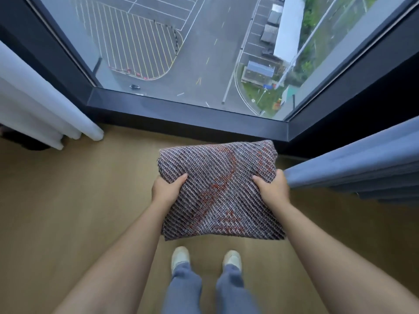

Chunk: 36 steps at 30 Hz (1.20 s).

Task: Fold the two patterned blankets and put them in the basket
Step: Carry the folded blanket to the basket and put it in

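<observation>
Gripping folded woven blanket [221,191], squarish, coarse weave: left hand [166,189], right hand [272,189].

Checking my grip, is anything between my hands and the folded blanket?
Nothing visible. The left hand and right hand grip the folded patterned blanket directly at opposite edges, thumbs on top.

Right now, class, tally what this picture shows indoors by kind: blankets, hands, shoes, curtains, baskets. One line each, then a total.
Blankets: 1, the patterned blanket, folded
Hands: 2, left hand and right hand, both gripping it
Shoes: 2, left shoe and right shoe
Curtains: 2, white curtain and blue curtain
Baskets: 0 in view
Total: 7
</observation>
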Each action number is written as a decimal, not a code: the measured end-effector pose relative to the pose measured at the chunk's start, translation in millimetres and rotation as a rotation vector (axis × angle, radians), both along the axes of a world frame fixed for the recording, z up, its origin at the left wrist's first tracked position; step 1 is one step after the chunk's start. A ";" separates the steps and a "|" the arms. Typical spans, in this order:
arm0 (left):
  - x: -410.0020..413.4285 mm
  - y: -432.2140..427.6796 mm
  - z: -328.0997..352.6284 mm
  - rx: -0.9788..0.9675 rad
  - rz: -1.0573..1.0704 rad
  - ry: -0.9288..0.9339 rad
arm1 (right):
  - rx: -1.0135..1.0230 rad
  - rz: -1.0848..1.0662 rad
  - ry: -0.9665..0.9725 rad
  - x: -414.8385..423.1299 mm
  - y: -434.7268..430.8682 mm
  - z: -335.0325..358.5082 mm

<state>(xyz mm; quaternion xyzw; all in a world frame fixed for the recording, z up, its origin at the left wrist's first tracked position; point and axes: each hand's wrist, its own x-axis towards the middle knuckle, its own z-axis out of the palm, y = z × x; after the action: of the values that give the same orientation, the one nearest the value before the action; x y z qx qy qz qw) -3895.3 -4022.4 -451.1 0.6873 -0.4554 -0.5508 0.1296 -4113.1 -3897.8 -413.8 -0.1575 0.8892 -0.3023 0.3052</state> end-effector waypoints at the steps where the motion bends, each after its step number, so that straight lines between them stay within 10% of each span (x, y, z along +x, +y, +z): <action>1: -6.0 -1.5 -18.4 0.006 0.017 -0.005 | 0.011 0.017 -0.006 -6.3 -6.5 -18.7; 17: -13.9 -15.0 -304.7 -0.018 0.091 -0.158 | 0.073 0.184 -0.025 -28.0 -33.3 -311.1; 36: -2.2 -21.4 -402.9 -0.463 -0.069 -0.264 | 0.107 0.300 0.250 1.7 -53.5 -440.9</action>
<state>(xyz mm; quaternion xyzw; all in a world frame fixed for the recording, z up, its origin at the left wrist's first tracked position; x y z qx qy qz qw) -3897.5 -4043.8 -854.0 0.6892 -0.6054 -0.3418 0.2042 -4111.4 -3951.3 -854.7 -0.3081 0.9015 -0.1839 0.2421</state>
